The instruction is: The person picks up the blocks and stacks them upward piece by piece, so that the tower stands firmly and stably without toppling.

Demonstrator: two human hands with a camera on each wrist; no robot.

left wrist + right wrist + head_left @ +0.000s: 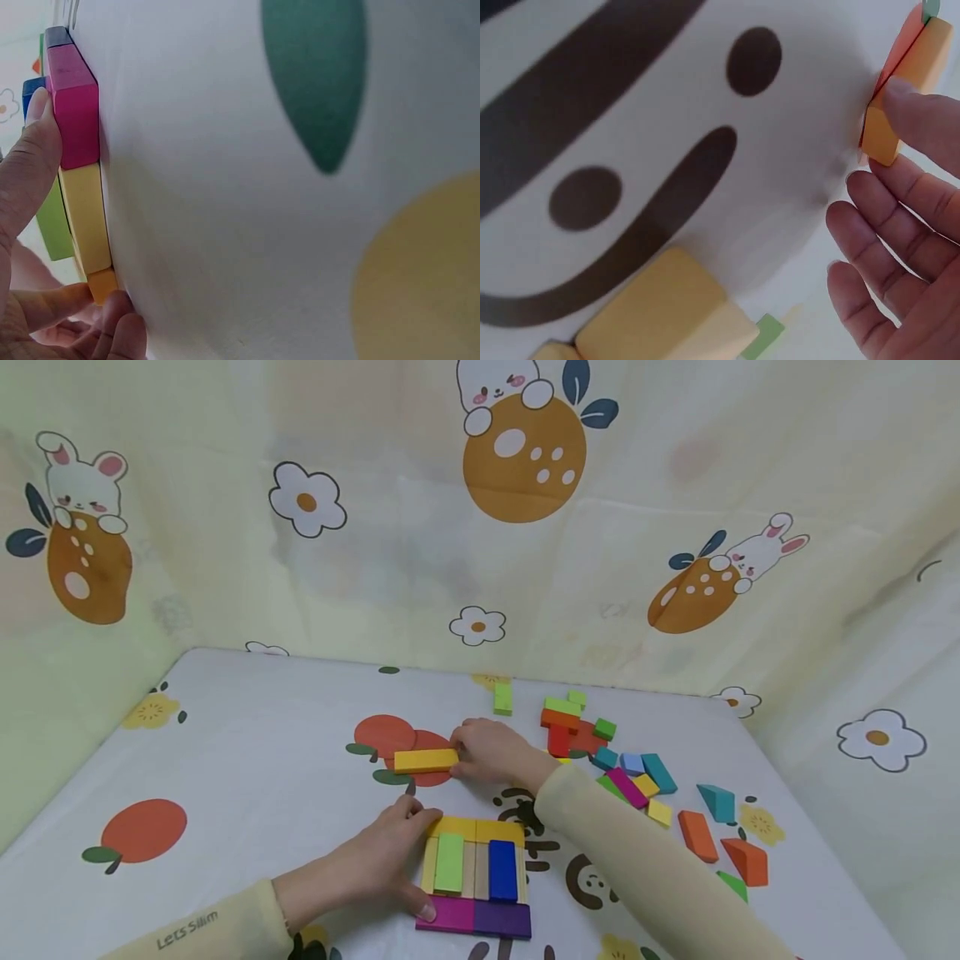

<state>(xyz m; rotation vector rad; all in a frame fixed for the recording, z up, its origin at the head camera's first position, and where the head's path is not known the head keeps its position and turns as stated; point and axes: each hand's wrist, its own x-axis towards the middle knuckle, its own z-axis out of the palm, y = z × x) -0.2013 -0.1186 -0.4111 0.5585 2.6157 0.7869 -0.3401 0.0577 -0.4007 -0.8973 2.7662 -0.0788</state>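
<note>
My right hand (498,750) pinches the right end of a long yellow-orange block (420,762) between thumb and fingers, over the printed red fruit. In the right wrist view the thumb lies across that block (915,82). My left hand (378,856) spans the left side of a flat block arrangement. Its thumb rests on the magenta block (447,913), and its fingertips touch the yellow-orange top row (452,825). Pale wooden blocks (468,870) form the middle, with a green block (449,864) and a blue block (502,870) on top. Beside the magenta one lies a purple block (502,919).
Loose coloured blocks lie scattered to the right, among them an orange block (698,836) and a teal block (716,802). A green block (502,699) lies at the back. The printed cloth (262,710) covers the table and meets a hanging curtain (405,568).
</note>
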